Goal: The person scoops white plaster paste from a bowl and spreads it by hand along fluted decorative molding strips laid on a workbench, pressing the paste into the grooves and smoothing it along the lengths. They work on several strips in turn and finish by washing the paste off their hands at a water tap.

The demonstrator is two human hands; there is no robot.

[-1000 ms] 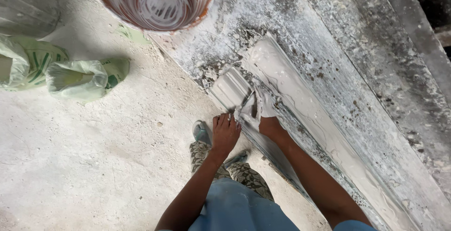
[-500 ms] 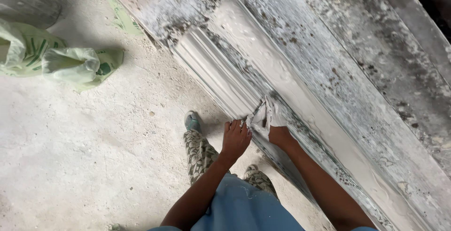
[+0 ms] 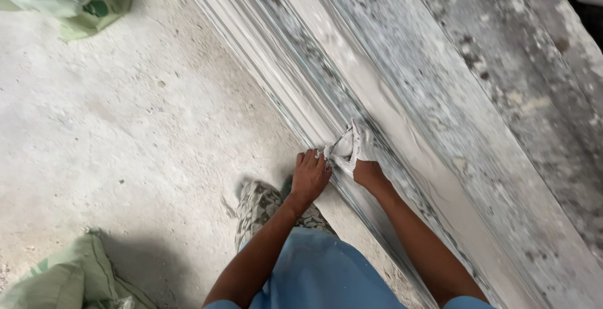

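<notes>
A long white plaster moulding [image 3: 402, 133] lies on a grey, crusty workbench [image 3: 502, 83]. It runs from 11 o'clock down to 5 o'clock across the view. It has many thin ridges along its near edge and a smooth, wide curve in the middle.

Both hands meet at the middle of the view, on the near edge of the moulding. The right hand [image 3: 366, 169] is closed around a small shaping tool [image 3: 352, 142] that is caked in wet white plaster. The tool presses on the ridges. The left hand [image 3: 311, 176] sits just beside it at 9 o'clock. Its fingers are curled down on the edge of the moulding and touch the low end of the tool. I cannot tell if it grips the tool or only steadies it.

The step looks like running the tool along the soft plaster to shape the ridges. The next move would need a slow, even slide along the line of the moulding, with both hands pushing the same way, so the ridges stay straight.

The dusty concrete floor [image 3: 125, 158] is at 9 o'clock. A green sack [image 3: 69, 1] lies at 10 o'clock and another green sack [image 3: 63, 277] at 7 o'clock. The person's patterned trouser leg [image 3: 264, 205] shows at 6 o'clock.
</notes>
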